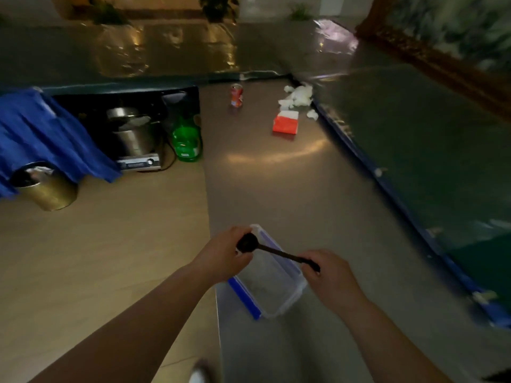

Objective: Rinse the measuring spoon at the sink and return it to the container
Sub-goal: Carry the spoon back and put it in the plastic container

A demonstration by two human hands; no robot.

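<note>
A dark measuring spoon (pixel 272 251) is held level above a clear plastic container (pixel 272 288) with blue clips, which sits on a steel counter near its left edge. My left hand (pixel 224 254) grips the spoon's round bowl end. My right hand (pixel 327 275) pinches the far end of its handle. The container looks empty inside. No sink is in view.
On the steel counter (pixel 276 172) farther off stand a red can (pixel 236 95), a red-and-white box (pixel 286 122) and crumpled white tissue (pixel 298 96). To the left, on the floor, are a steel pot on a cooker (pixel 135 139), a green bottle (pixel 186 139), a brass pot (pixel 45 186) and blue cloth (pixel 41 125).
</note>
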